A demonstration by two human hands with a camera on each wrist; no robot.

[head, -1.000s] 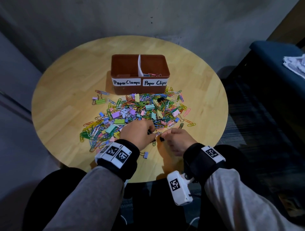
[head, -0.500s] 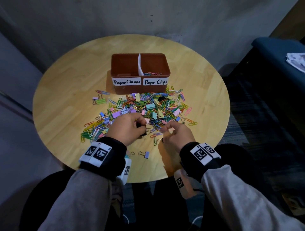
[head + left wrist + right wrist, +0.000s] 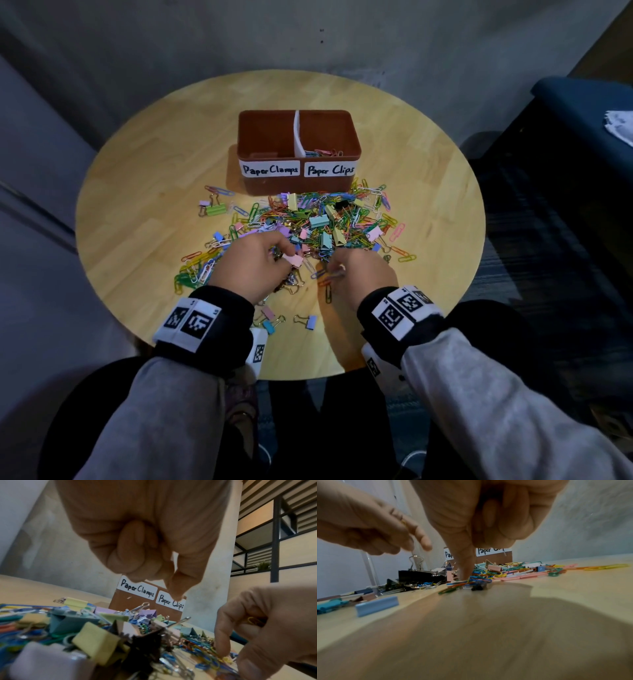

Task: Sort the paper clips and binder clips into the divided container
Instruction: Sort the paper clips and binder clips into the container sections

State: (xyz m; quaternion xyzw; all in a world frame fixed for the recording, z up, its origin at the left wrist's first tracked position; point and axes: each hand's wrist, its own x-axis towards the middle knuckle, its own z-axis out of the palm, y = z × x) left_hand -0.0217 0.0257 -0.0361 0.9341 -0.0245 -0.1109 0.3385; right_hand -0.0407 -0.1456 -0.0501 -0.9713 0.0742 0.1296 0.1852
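A brown divided container (image 3: 354,150) stands at the back of the round table, labelled "Paper Clamps" left and "Paper Clips" right. Its right compartment holds several paper clips (image 3: 323,152). A mixed pile of coloured clips (image 3: 322,222) lies in front of it. My left hand (image 3: 284,258) hovers at the pile's near left edge, fingers curled, pinching the wire handle of a black binder clip (image 3: 418,574). A pink binder clip (image 3: 293,260) lies by its fingertips. My right hand (image 3: 337,273) keeps paper clips (image 3: 254,620) in its curled fingers, while its forefinger (image 3: 467,566) presses on loose clips.
Stray binder clips, blue (image 3: 310,321) and pink (image 3: 269,312), lie near the table's front edge (image 3: 301,375) between my wrists. A green binder clip (image 3: 215,209) sits apart at the left. A dark blue seat (image 3: 582,113) stands to the right.
Both hands have moved a little forward into the pile's near edge. The left hand picked up a black binder clip on the way.
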